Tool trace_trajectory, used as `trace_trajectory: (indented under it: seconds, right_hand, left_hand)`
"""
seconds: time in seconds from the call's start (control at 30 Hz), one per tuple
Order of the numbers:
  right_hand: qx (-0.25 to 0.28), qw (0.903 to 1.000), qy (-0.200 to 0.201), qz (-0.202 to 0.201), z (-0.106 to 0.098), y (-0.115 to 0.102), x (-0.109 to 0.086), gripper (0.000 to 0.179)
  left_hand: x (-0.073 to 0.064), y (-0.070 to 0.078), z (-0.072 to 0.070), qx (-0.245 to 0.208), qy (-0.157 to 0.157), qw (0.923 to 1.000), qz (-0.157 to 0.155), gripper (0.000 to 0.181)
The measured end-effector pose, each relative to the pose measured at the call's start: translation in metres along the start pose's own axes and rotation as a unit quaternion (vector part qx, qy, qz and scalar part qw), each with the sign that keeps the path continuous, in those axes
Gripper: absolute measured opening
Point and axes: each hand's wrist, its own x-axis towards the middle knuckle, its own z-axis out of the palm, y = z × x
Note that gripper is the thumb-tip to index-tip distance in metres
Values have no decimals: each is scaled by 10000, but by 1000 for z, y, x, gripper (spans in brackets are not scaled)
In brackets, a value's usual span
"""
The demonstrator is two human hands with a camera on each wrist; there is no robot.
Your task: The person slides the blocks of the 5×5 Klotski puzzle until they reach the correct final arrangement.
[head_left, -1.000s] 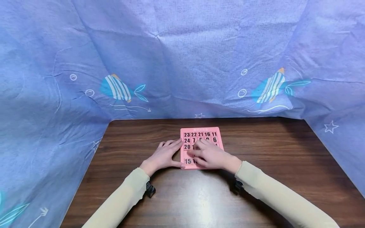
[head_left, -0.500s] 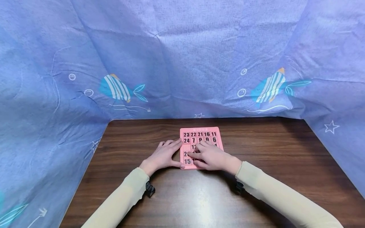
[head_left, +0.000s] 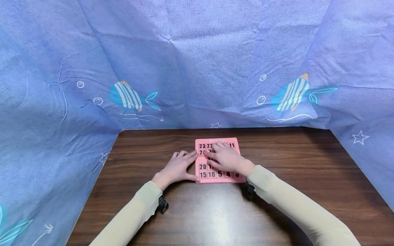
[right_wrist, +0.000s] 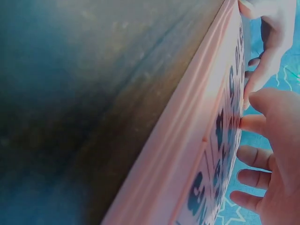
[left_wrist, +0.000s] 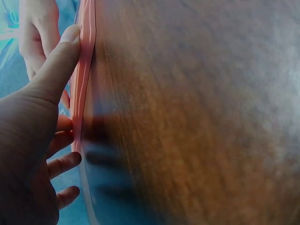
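Observation:
A pink sliding number puzzle lies flat on the table. My left hand is spread along its left side, thumb at the near left corner and fingertips at the edge; the left wrist view shows the thumb straight against the pink side. Over the upper left of the board is my right hand, its index fingertip at tile 24. Below that tile is a bare pink cell, then tile 20. Several middle tiles are hidden under the right hand. Its fingers appear slightly bent in the right wrist view.
The dark wooden table extends around the puzzle on all sides. A blue cloth with printed fish hangs along its back and sides. Black wrist cameras hang under both sleeves, such as the left camera.
Tile 20 has slid one cell toward the body, leaving the cell above it bare. My right hand has then moved away from the body to tile 24. The left hand keeps its place.

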Motion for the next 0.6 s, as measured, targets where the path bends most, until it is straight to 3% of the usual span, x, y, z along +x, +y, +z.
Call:
trace_trajectory:
  seconds: [0.37, 0.6]
  right_hand:
    - [48, 9983, 251, -522, 1, -9, -13, 40]
    - [112, 9995, 198, 221, -3, 0, 5, 42]
  left_hand:
    - [-1, -2, 0, -2, 61, 10000, 66, 109]
    - [1, -2, 1, 28, 1, 10000, 45, 109]
